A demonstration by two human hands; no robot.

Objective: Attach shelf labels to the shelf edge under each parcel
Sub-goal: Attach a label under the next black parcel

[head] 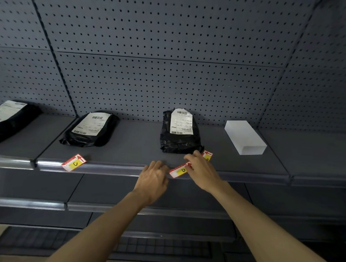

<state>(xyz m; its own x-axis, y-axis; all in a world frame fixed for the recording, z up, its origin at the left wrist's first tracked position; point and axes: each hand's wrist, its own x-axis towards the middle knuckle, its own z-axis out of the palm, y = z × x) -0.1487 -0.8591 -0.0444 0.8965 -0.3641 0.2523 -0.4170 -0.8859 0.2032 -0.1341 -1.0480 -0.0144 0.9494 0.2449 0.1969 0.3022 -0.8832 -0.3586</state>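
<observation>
Red-and-white paper label marked D sits crooked at the grey shelf edge, below the black plastic parcel. Your right hand pinches its corner; your left hand rests fingers on the edge, holding nothing. I think you are fitting it now. Next, straighten it and press it flat.

A dark grey shelf is carrying three black parcels at left and centre, a white box lying far right, and red-and-white labels resting along its near edge.
</observation>
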